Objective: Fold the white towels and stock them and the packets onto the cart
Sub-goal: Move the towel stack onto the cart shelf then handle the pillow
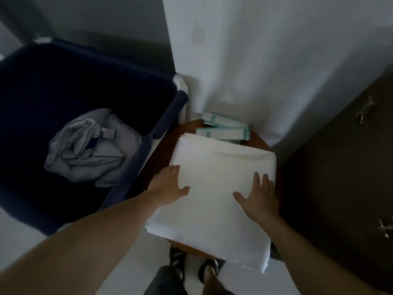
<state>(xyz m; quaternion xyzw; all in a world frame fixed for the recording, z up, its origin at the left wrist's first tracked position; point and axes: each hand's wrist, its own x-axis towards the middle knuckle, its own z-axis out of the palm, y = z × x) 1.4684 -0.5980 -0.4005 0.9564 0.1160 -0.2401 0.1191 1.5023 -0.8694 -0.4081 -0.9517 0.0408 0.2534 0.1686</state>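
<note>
Smoothing the folded towel flat before it is lifted

The large folded white cloth towel [214, 177] lies on the round brown wooden table [163, 154], its near edge hanging off. The left hand [170, 184] presses its left edge and the right hand [258, 195] its right part, both with fingers straight and spread, gripping nothing. Best to sweep outward from the middle so the layers stay square, then slide the palms underneath to carry it. White packets with teal stripes [223, 128] lie just beyond the towel's far edge; a dark blue fabric bin [63, 81] stands left.
</note>
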